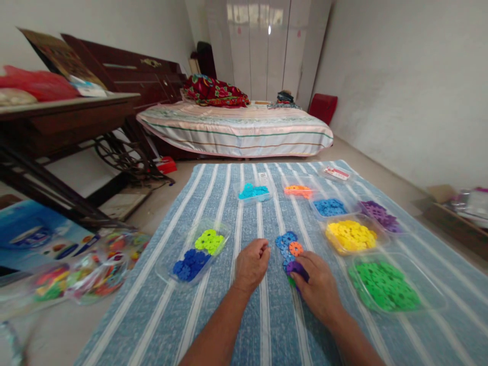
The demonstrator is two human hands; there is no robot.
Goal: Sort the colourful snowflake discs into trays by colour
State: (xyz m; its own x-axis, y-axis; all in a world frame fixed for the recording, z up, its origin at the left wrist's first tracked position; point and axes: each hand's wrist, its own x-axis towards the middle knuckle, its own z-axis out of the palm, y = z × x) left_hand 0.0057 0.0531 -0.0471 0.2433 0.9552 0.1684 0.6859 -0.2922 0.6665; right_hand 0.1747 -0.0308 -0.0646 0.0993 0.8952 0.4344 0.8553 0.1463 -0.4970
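Note:
My right hand (318, 287) is closed on a purple snowflake disc (296, 268), part of a cluster of joined snowflake discs on the cloth. Blue discs (285, 243) and an orange disc (295, 248) extend from it, away from me. A bit of green shows under my fingers, which cover the rest of the cluster. To the left of it, my left hand (252, 264) rests near the cloth with fingers curled; whatever they may hold is hidden. Beside that hand, a clear plastic tray (162, 274) holds dark blue discs (191, 265) and lime discs (209, 241).
Clear boxes hold green discs (385, 285), yellow discs (351, 235), blue discs (330, 207), purple discs (379, 214), orange discs (298, 191) and light blue discs (253, 191). A lidded box (336, 173) sits at the far edge. Beyond the striped cloth (229, 335) stands a bed (236, 132).

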